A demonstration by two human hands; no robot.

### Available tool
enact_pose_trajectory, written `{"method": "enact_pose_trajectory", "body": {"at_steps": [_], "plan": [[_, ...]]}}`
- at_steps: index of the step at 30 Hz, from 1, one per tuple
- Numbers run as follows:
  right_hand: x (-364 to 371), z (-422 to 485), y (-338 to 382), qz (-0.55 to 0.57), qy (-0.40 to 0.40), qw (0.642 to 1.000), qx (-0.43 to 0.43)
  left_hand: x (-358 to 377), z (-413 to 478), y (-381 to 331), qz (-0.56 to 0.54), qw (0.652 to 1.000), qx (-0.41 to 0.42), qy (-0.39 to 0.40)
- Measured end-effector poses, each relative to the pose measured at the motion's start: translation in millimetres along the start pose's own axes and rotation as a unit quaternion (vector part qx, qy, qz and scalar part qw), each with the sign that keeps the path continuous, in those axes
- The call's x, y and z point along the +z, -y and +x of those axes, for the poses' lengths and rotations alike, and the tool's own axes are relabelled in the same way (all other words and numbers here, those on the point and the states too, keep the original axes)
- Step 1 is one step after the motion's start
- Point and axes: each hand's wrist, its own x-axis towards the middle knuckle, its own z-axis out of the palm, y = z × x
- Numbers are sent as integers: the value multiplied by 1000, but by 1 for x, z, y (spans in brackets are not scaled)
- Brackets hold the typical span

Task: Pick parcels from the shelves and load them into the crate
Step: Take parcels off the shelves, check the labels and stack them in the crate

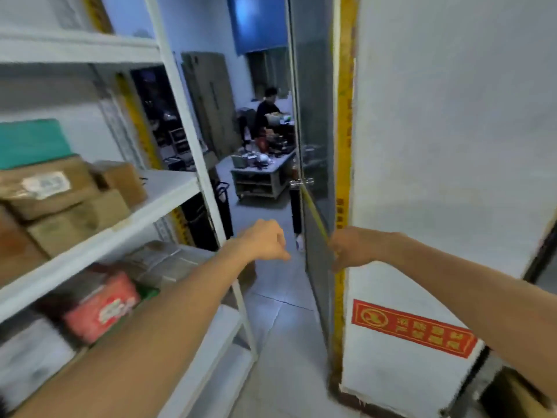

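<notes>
Left hand [265,241], at mid-frame, has its fingers loosely curled and holds nothing. At the far left, brown cardboard parcels [60,203] lie stacked on the middle level of the white shelf rack [168,191], with a teal box [30,143] on top. A red packet [102,309] sits one level lower, behind the left forearm. Right of centre stands the glass door [316,146]. The right hand [352,248] is at the door's edge, fingers curled; I cannot tell whether it grips. A red sign [413,328] sits low on the white wall [452,146] at right.
</notes>
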Motion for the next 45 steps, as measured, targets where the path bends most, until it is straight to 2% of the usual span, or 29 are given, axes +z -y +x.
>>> {"method": "enact_pose_trajectory", "body": {"at_steps": [4, 11, 16, 20, 26, 31, 37, 39, 42, 45], "plan": [[-25, 46, 87, -33, -7, 994, -102, -25, -80, 72, 61, 992, -109, -25], [-44, 61, 278, -41, 3, 947, -320, -57, -228, 170, 35, 956, -279, -86], [-59, 52, 379, 13, -34, 919, -392, -76, -310, 222, 39, 918, -363, -155], [-87, 52, 429, 51, -103, 903, -414, -105, -351, 252, 19, 882, -403, -244], [-118, 66, 472, 71, -163, 904, -389, -139, -380, 293, 0, 834, -442, -332], [-146, 86, 500, 89, -218, 889, -393, -164, -383, 318, -42, 770, -479, -419], [-163, 107, 532, 113, -224, 867, -431, -188, -370, 341, -83, 740, -499, -443], [-165, 115, 542, 121, -220, 871, -422, -192, -364, 348, -143, 736, -487, -448], [-162, 122, 553, 165, -222, 863, -423, -191, -355, 349, -303, 722, -412, -465], [-154, 124, 560, 196, -225, 850, -434, -184, -348, 346, -353, 708, -366, -490]]}}
